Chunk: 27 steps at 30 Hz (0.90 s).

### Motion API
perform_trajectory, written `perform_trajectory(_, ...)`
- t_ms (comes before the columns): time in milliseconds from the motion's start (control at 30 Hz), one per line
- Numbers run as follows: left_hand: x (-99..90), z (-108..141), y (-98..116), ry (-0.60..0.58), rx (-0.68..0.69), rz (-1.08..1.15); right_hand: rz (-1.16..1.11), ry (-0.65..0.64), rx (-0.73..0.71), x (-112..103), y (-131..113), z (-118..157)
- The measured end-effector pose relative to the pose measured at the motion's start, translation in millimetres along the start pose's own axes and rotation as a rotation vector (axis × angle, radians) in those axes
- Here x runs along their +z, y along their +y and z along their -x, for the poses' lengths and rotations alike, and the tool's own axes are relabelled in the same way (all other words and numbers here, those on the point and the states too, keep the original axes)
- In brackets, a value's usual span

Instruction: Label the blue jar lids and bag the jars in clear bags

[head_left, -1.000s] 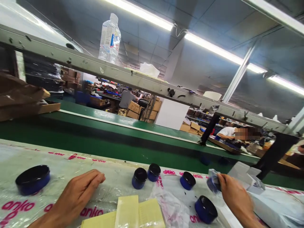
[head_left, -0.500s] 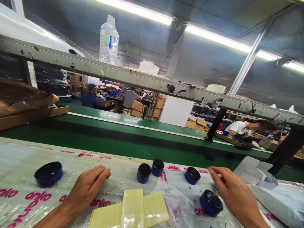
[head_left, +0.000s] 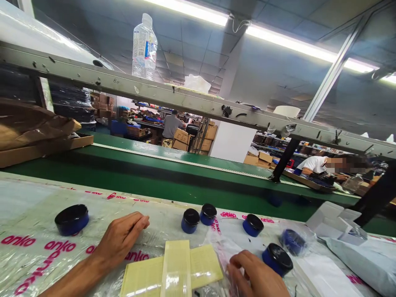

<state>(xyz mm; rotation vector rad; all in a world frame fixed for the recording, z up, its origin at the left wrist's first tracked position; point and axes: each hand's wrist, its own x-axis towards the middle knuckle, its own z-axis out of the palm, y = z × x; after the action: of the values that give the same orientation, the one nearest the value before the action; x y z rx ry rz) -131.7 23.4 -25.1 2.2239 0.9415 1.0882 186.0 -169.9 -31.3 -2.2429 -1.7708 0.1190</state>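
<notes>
One blue jar lies bagged beside the yellow sheets; five stand bare. Right hand fingers pinch a clear bag; left hand rests, fingers loosely together.

Head camera faces forward, low and close over the worktable.

A factory packing line: beyond the fingers runs a green conveyor belt, with stacked cardboard boxes and another worker farther off.
</notes>
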Motion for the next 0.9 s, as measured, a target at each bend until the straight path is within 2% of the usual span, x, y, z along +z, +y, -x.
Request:
perform_trajectory(133, 1.8, 0, -5, -0.031, 0.017, -0.011, 0.0, 0.103, 0.063, -2, 0, -19)
perform_trajectory(333, 3.7, 0, -7, -0.024, 0.01, -0.024, -0.006, 0.039, 0.105, -5, -19, -58)
perform_trajectory(467, 4.1, 0, -7, -0.045, 0.009, -0.028, -0.053, 0.011, 0.154, -3, -21, -74)
perform_trajectory(767, 6.2, 2, -12, -0.039, 0.027, -0.015, -0.118, -0.017, 0.143, -1, -22, -79)
perform_trajectory(900, 6.5, 1, -12, -0.027, 0.028, -0.018, -0.155, 0.076, 0.119, -9, -22, -72)
